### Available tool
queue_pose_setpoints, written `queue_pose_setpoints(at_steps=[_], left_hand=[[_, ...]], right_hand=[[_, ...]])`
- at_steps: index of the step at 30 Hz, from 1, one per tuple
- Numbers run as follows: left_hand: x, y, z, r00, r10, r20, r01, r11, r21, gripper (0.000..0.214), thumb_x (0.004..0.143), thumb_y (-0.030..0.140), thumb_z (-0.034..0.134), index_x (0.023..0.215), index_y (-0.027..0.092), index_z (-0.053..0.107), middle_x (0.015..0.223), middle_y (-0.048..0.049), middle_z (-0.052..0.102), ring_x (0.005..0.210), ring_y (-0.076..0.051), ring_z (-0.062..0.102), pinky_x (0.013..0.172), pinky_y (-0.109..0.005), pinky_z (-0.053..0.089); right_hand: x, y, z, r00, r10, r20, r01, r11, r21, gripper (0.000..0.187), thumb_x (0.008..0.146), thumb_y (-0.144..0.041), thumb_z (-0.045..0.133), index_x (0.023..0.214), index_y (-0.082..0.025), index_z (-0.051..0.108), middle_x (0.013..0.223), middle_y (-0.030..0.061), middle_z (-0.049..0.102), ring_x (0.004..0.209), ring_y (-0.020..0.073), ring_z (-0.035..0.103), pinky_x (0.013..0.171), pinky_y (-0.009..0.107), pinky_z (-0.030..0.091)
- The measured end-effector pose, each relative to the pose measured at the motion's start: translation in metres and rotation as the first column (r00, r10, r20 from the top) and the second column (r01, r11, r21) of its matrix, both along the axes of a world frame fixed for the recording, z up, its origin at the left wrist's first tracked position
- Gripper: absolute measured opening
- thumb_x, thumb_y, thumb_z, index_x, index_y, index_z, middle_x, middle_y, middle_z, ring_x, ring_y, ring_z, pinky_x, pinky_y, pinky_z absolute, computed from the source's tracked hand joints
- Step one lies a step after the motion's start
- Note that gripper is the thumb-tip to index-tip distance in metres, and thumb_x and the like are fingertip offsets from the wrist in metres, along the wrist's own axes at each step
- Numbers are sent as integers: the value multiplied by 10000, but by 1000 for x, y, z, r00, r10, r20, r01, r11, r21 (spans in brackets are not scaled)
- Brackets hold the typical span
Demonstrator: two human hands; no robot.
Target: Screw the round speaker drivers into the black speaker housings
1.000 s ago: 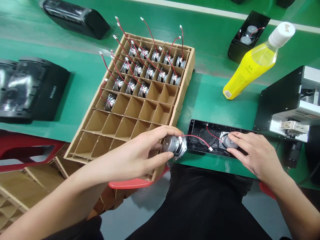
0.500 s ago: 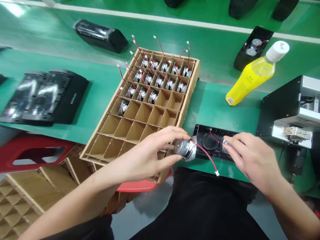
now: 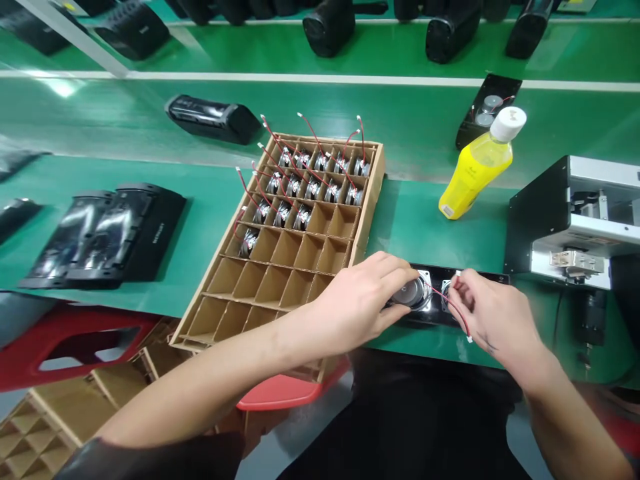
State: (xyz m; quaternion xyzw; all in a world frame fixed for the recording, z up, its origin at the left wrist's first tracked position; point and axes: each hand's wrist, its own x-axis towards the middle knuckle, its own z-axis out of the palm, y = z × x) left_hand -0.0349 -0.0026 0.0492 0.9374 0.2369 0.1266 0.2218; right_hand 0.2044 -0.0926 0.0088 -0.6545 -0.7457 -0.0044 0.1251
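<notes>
My left hand [image 3: 363,303] is closed round a small silver speaker driver [image 3: 413,293] and holds it down in the left end of an open black speaker housing [image 3: 477,277] at the table's near edge. A red wire [image 3: 453,310] runs from that driver to a white plug below my right hand. My right hand [image 3: 487,317] rests curled over the housing's right part, fingers pinched on a wire end by a second driver, which is mostly hidden.
A cardboard divider tray [image 3: 295,260] with several wired drivers in its far cells lies left of the housing. A yellow bottle [image 3: 475,167] lies behind, a metal machine [image 3: 575,223] stands right. Black speaker shells [image 3: 107,233] lie left and on the far belt.
My left hand carried the driver rightward from the tray's corner into the housing. The camera view tilted up, showing more of the far belt. My right hand stayed over the housing's right side.
</notes>
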Motion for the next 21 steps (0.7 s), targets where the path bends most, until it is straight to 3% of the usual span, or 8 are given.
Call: queue_pose_setpoints(at_steps=[3, 6, 11, 16, 21], left_hand=[[14, 2, -6, 992, -71, -106, 81, 992, 100, 364, 964, 235, 742, 1286, 109, 626, 1207, -112, 711, 1108, -261, 645, 937, -384, 602], [25, 1, -12, 962, -126, -244, 166, 974, 152, 330, 962, 257, 747, 1238, 106, 648, 1174, -116, 719, 1060, -261, 650, 888, -379, 610], [30, -2, -19, 936, -103, -336, 192, 951, 243, 177, 1033, 193, 596, 1167, 105, 670, 1105, -115, 726, 995, -255, 649, 842, -371, 607], [26, -7, -22, 947, -83, -311, 183, 933, 309, 251, 1048, 161, 551, 1250, 52, 650, 1119, -127, 729, 1000, -261, 658, 841, -368, 611], [26, -10, -23, 940, -107, -323, 209, 931, 300, 280, 1077, 138, 470, 1280, 51, 642, 1192, -133, 732, 1079, -259, 661, 936, -377, 607]], right_hand=[[8, -15, -1, 992, 60, -113, -36, 979, 202, 194, 1011, -223, 601, 853, -116, 634, 786, 13, 623, 715, 65, 552, 665, 214, 390], [9, -22, -6, 973, 137, -188, -79, 955, 286, 97, 972, -159, 662, 884, -120, 657, 902, 29, 666, 846, 88, 584, 797, 237, 432], [12, -25, -17, 954, 171, -246, -83, 940, 332, 71, 900, -85, 722, 910, -124, 664, 924, 23, 675, 865, 97, 585, 790, 261, 435], [13, -23, -22, 948, 185, -258, -85, 932, 353, 107, 888, -81, 737, 929, -130, 652, 926, 17, 676, 854, 99, 585, 759, 268, 423], [13, -22, -21, 949, 190, -251, -94, 932, 350, 138, 881, -82, 750, 945, -135, 639, 925, 18, 675, 864, 111, 591, 759, 266, 418]])
